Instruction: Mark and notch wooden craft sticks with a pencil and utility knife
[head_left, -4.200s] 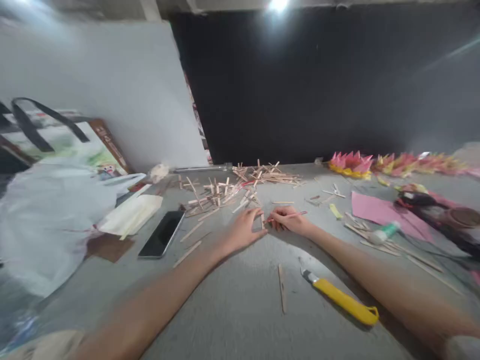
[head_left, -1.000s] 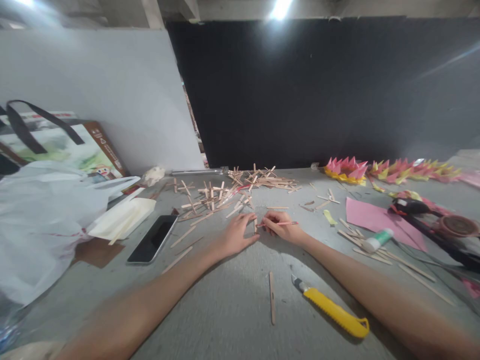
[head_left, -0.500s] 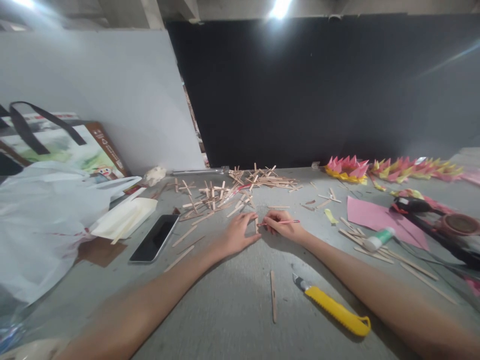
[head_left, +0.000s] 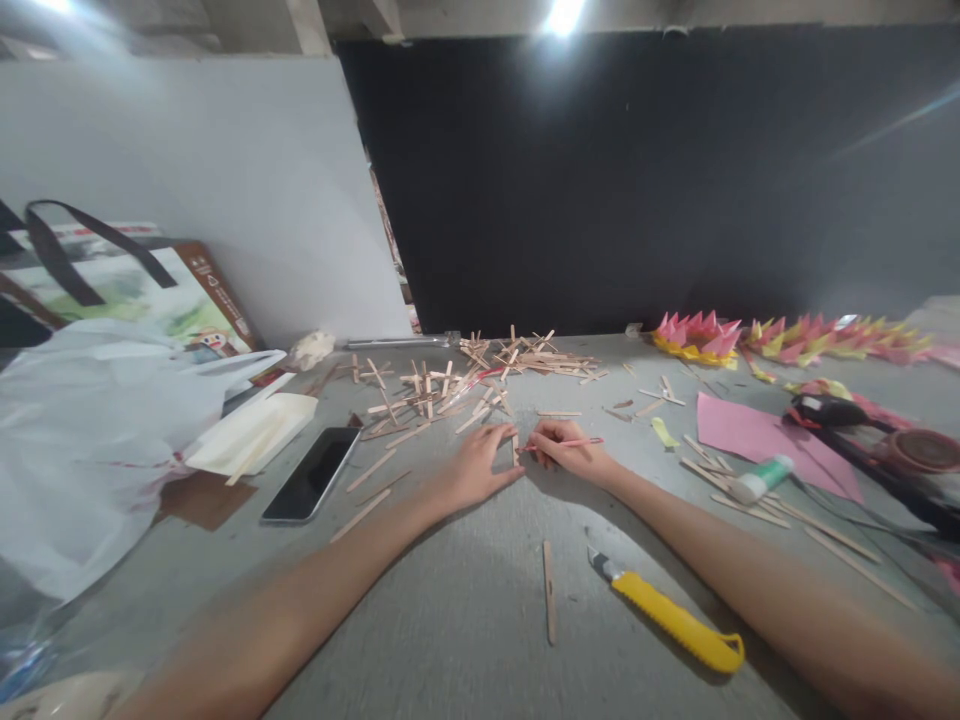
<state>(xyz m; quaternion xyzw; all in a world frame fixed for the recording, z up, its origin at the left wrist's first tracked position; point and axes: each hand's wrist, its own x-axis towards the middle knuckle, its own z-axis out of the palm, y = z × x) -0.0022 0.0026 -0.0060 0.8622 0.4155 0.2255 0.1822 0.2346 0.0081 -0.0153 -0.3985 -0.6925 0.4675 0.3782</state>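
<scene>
My left hand [head_left: 478,470] rests on the table, thumb and fingertips curved round the two ends of a small wooden craft stick [head_left: 515,449], steadying it. In my right hand [head_left: 564,450] is a slim reddish pen [head_left: 583,442], held in a writing grip with its tip at the stick's right edge. Another craft stick [head_left: 550,592], with a notch or mark near its middle, lies closer to me. Beside it is a yellow utility knife [head_left: 675,618], its blade end pointing up and left.
Behind my hands lies a loose heap of craft sticks [head_left: 427,388]. A phone [head_left: 311,475] and a white plastic bag [head_left: 82,450] are at left. To the right are a glue stick [head_left: 762,479], pink paper [head_left: 739,430], a black-handled tool with a cord [head_left: 862,425] and folded-paper crowns [head_left: 697,338].
Both hands keep nearly the same place and grip. The whole view has shifted very slightly.
</scene>
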